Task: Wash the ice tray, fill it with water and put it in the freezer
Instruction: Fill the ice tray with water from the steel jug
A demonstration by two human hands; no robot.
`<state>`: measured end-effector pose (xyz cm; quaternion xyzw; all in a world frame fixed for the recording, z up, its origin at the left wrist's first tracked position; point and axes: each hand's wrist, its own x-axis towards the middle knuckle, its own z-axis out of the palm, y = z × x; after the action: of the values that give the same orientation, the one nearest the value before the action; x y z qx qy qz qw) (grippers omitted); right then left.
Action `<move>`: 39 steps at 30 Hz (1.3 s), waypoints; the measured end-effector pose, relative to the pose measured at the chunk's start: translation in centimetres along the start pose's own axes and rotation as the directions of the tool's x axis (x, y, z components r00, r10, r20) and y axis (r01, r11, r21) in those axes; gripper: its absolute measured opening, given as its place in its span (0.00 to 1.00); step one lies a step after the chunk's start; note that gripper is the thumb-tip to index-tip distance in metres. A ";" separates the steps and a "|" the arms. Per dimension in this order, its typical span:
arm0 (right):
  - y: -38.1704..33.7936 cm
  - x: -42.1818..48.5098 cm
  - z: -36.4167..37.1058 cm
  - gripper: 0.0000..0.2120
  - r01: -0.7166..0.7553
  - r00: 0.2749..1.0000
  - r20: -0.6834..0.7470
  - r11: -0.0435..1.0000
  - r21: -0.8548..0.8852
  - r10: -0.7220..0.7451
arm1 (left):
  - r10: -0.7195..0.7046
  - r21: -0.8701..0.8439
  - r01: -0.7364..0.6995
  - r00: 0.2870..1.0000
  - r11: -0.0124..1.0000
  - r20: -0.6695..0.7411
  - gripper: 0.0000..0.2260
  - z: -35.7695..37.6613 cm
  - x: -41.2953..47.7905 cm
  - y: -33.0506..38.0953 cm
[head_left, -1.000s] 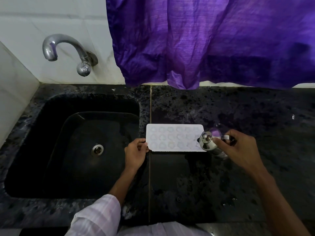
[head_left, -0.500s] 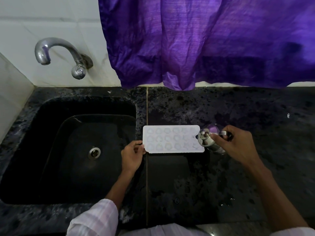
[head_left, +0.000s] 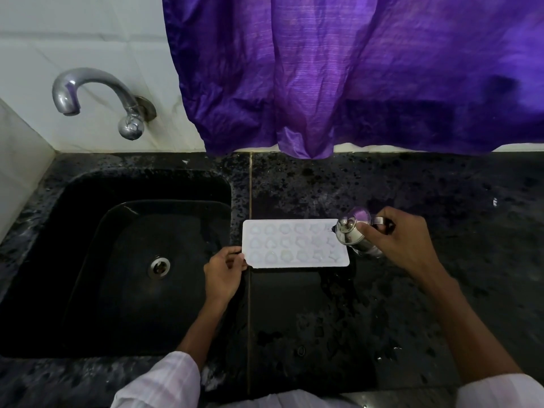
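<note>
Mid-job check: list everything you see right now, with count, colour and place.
ice tray: one, white, flat on the counter just right of the sink
steel cup: one, silver, tilted over the tray's right end
sink: one, black, on the left
drain: one, silver, in the sink floor
tap: one, chrome, on the wall above the sink
counter: one, black speckled, wet in places
curtain: one, purple, hanging behind the counter
wall tiles: several, white, behind and left of the sink
left hand: pinches the tray's near left corner
right hand: holds the cup
</note>
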<state>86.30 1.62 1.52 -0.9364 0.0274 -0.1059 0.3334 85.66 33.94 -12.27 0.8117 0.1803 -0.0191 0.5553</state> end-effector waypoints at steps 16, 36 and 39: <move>0.2 2.0 0.0 0.19 0.014 1.000 0.004 1.000 0.005 -0.014 | -0.011 -0.009 0.011 1.000 1.000 -0.028 0.07 0.2 -0.2 0.0; 1.5 1.7 -1.1 0.18 0.004 1.000 -0.020 0.999 -0.045 -0.005 | -0.003 -0.019 0.002 0.999 1.000 -0.049 0.04 0.2 -0.4 0.3; 1.6 1.4 -1.2 0.19 -0.011 1.000 -0.023 0.999 -0.048 0.010 | -0.007 -0.019 0.006 0.999 1.000 -0.052 0.04 0.1 -0.5 0.4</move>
<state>87.47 -0.56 1.67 -0.9427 0.0388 -0.1139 0.3111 85.33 33.53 -11.85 0.8060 0.1974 0.0019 0.5580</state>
